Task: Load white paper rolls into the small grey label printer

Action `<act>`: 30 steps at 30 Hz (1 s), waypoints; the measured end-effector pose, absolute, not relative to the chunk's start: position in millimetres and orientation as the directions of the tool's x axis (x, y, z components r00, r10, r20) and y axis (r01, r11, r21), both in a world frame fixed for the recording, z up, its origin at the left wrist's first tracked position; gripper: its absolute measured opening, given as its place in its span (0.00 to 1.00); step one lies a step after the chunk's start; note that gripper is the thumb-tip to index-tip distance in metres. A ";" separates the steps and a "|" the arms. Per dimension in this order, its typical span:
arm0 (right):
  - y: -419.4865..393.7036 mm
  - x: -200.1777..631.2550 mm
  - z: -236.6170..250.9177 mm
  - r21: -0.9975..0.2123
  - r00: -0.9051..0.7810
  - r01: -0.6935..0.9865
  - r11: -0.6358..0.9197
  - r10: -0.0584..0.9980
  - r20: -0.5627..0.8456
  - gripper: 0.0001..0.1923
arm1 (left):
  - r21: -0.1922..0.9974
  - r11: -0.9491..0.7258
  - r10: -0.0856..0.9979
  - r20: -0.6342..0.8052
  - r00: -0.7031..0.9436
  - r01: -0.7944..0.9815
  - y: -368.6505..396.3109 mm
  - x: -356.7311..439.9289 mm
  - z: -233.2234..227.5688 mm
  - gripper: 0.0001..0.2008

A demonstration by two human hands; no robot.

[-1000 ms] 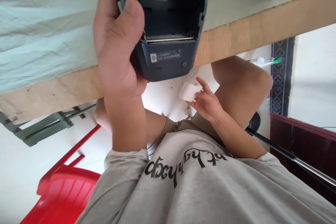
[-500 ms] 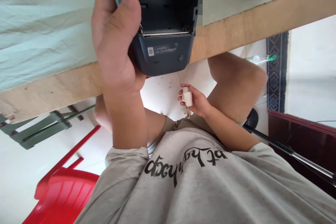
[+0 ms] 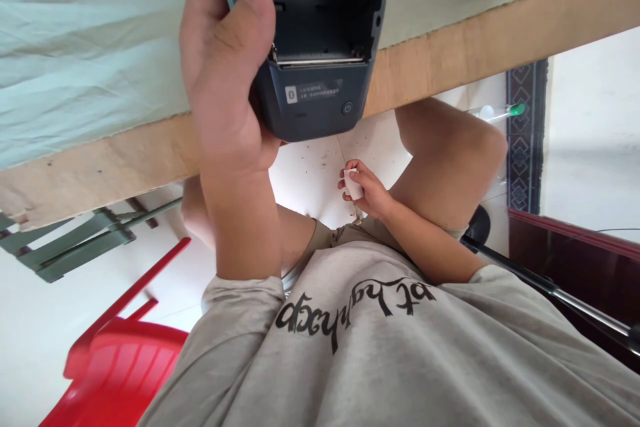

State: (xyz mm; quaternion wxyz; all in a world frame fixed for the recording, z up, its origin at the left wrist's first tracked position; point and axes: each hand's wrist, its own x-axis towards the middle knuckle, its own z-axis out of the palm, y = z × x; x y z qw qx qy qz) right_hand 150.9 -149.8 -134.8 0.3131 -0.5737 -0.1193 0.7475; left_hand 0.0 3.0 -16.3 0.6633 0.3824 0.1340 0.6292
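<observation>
One dark grey plastic label printer, its lid open and a pale sticker and round button seen on its front, is gripped at twelve o'clock by the left hand, over the wooden table edge. One small white paper roll is pinched shut in the right hand, below the printer near the frame's centre. One red plastic chair is seen at seven o'clock.

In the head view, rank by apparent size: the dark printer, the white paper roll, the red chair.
1. dark printer and red chair: similar, both cropped; the printer is much nearer the camera, so unsure.
2. white paper roll, smallest, in the right hand.
</observation>
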 end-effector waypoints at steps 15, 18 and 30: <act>-165.2 149.4 -157.9 -0.667 -0.022 -0.018 -0.745 0.667 -0.745 0.23 | 0.769 -0.094 0.969 0.215 0.118 -0.633 0.4 4.0 -9.6 0.34; -162.5 147.7 -156.2 -0.688 -0.030 0.000 -0.725 0.688 -0.725 0.22 | 0.728 -0.074 0.966 0.223 0.133 -0.681 -1.0 4.2 -8.6 0.35; -153.0 148.4 -116.1 -0.762 -0.064 -0.104 -0.640 0.769 -0.637 0.23 | 0.726 -0.066 0.957 0.239 0.161 -0.685 2.7 -0.6 -14.9 0.24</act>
